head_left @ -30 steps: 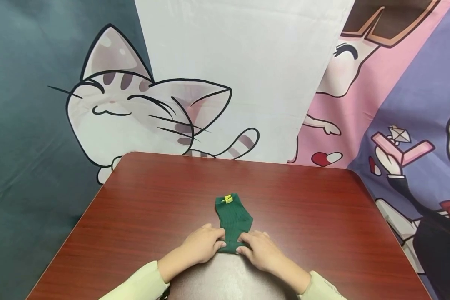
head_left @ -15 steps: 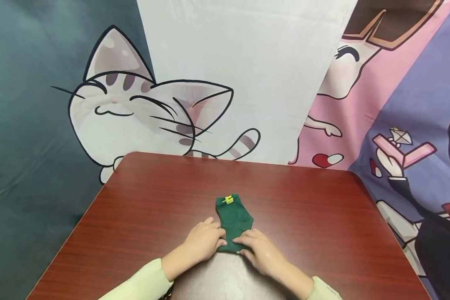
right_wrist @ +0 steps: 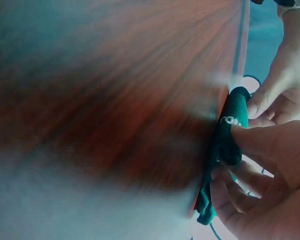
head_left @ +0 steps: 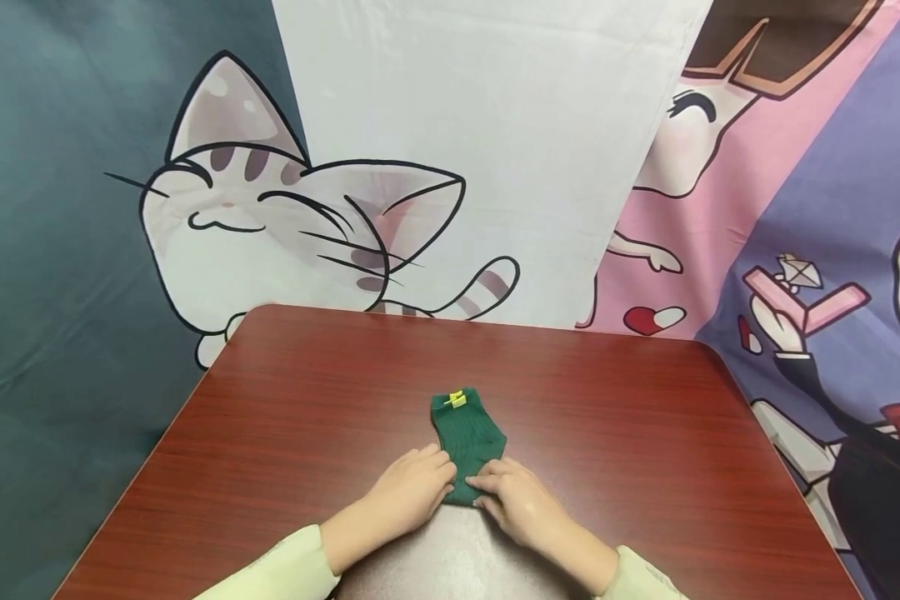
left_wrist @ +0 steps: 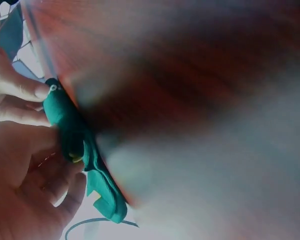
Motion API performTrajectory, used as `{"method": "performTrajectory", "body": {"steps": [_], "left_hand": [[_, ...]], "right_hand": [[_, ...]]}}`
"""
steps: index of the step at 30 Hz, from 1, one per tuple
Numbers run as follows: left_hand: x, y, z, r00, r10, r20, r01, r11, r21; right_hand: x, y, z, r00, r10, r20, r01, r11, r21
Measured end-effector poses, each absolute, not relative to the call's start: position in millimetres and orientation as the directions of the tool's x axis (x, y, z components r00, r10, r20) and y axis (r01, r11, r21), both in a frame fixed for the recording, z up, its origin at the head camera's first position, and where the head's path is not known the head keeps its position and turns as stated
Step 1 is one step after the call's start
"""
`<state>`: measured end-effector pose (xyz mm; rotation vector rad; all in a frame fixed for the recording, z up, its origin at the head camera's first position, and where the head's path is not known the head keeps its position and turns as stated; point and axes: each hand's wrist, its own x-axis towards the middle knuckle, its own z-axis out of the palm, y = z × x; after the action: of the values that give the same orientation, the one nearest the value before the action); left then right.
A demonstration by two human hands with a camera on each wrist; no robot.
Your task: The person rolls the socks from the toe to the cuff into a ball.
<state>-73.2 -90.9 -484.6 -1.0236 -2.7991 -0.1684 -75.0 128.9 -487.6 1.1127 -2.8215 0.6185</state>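
Note:
A dark green sock (head_left: 471, 435) lies lengthwise in front of the person, with yellow pieces (head_left: 456, 399) on its far, cuff end. Its near end is turned into a thick roll, which shows in the left wrist view as a green tube (left_wrist: 63, 111). At the left of this roll, the left hand (head_left: 417, 487) pinches the fabric between thumb and fingers. From the right side the right hand (head_left: 523, 504) grips it too, thumb at the near edge and index finger on top. White lettering (right_wrist: 231, 120) shows on the roll beside the right thumb.
The sock rests on a reddish-brown wooden table (head_left: 330, 375) with rounded far corners. Behind the table hangs a backdrop cloth (head_left: 487, 100) printed with a cartoon cat and other figures. Pale green sleeves (head_left: 285, 571) cover both forearms.
The right index finger has shifted inward over the sock's near end. The left fingers have moved slightly right and curled closer over the fabric. The cuff end stays in place.

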Motion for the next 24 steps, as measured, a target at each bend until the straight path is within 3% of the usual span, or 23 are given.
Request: {"method": "performTrajectory", "body": {"steps": [5,11,18,24], "left_hand": [[-72,-98,-483,-0.697,0.692,0.19,0.71,0.702,0.046],[-73,-105,-480,-0.652,0.751,0.102,0.758,0.651,0.046],[-75,-103,-479,-0.653,0.756,0.048,0.757,0.652,0.035],[-78,-102,-483,-0.662,0.749,0.029,0.749,0.659,0.075]], "right_hand": [[-77,127,-488,-0.757,-0.63,0.172,-0.641,0.667,-0.378],[-78,127,-487,-0.777,-0.612,0.144,-0.604,0.662,-0.444],[-79,131,-489,-0.784,-0.608,0.125,-0.579,0.644,-0.5],[-78,134,-492,-0.826,-0.555,0.098,-0.499,0.64,-0.584]]}}
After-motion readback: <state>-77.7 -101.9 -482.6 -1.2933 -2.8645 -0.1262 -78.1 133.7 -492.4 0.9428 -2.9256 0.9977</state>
